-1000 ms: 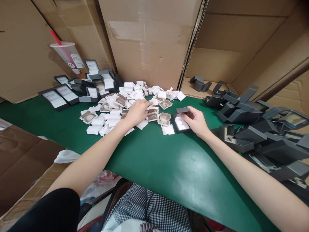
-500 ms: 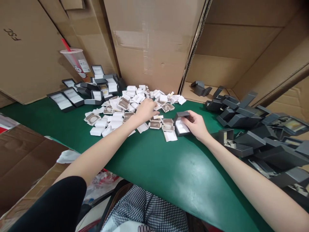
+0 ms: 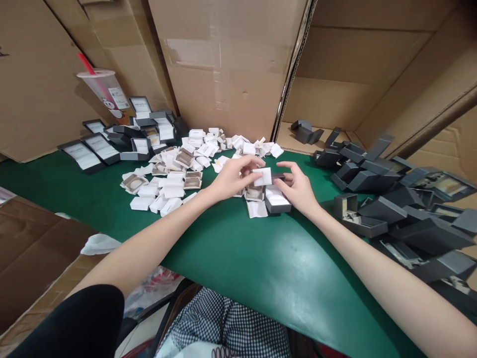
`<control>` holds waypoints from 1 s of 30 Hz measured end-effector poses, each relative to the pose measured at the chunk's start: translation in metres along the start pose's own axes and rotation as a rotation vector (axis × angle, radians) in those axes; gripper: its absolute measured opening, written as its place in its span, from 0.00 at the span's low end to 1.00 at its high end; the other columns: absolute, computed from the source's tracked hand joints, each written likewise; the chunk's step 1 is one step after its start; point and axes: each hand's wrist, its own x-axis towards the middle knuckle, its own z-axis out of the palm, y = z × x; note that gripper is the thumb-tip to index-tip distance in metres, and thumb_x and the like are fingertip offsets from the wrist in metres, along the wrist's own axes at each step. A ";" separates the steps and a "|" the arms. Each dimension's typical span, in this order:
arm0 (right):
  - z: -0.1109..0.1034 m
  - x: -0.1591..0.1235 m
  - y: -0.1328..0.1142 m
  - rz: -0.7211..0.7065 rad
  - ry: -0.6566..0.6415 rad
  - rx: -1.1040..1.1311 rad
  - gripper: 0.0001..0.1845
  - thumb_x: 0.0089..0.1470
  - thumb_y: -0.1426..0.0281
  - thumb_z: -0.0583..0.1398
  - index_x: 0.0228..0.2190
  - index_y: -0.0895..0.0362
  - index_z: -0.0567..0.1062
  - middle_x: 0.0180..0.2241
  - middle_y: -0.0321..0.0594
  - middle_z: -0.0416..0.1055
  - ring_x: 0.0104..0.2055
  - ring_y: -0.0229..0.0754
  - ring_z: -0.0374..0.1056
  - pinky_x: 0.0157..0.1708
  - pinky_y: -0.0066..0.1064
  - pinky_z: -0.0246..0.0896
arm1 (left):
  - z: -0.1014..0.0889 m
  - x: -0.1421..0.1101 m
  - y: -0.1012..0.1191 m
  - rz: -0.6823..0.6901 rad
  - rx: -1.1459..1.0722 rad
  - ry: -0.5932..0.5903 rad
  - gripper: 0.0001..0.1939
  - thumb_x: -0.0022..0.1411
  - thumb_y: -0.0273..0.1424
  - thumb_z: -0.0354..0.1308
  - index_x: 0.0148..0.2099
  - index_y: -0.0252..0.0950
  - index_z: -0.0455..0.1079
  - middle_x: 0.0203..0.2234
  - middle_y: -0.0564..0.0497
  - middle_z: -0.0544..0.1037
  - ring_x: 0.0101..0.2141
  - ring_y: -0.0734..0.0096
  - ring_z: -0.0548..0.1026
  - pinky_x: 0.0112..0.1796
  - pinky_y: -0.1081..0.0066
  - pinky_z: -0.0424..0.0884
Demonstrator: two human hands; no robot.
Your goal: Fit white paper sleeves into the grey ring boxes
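Note:
My left hand [image 3: 238, 178] pinches a small folded white paper box insert [image 3: 264, 176] between thumb and fingers, above the green table. Just to its right, a dark grey hinged box [image 3: 278, 208] stands with its lid up and a white lining showing. My right hand [image 3: 297, 188] is at the lid's right side, index finger and thumb spread apart; the thumb reaches the lid's edge, and whether it presses there I cannot tell. An unfolded white insert [image 3: 257, 209] lies against the box's left side, partly hidden by my left hand.
A loose heap of white inserts [image 3: 173, 191] covers the table's middle left. Open dark boxes [image 3: 85, 155] with white linings sit behind it, near a drink cup [image 3: 106, 94] with a red straw. More dark boxes [image 3: 387, 214] pile up at right. Cardboard cartons [image 3: 227, 64] wall the back.
My left hand has come right from the heap and now carries a white insert beside the dark box. My right hand's fingers have spread at the lid. The view has shifted slightly.

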 end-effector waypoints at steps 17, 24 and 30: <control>0.000 -0.001 0.000 0.035 -0.126 0.210 0.21 0.53 0.57 0.61 0.45 0.50 0.64 0.24 0.31 0.71 0.15 0.38 0.66 0.12 0.29 0.60 | 0.017 -0.009 0.001 0.113 0.064 0.053 0.10 0.65 0.35 0.55 0.46 0.37 0.72 0.35 0.47 0.74 0.29 0.73 0.70 0.31 0.71 0.69; 0.000 -0.002 -0.003 0.026 -0.150 0.209 0.20 0.57 0.52 0.56 0.44 0.52 0.65 0.17 0.27 0.68 0.13 0.36 0.64 0.13 0.26 0.59 | 0.018 -0.012 0.004 -0.071 -0.063 0.091 0.18 0.67 0.34 0.50 0.58 0.43 0.67 0.40 0.47 0.71 0.33 0.72 0.72 0.32 0.71 0.73; 0.000 -0.002 -0.004 0.055 -0.135 0.172 0.19 0.58 0.52 0.56 0.41 0.54 0.67 0.15 0.27 0.68 0.12 0.35 0.64 0.13 0.25 0.57 | 0.019 -0.009 0.006 0.072 0.009 0.137 0.10 0.65 0.31 0.54 0.42 0.37 0.76 0.33 0.48 0.73 0.35 0.70 0.72 0.35 0.70 0.70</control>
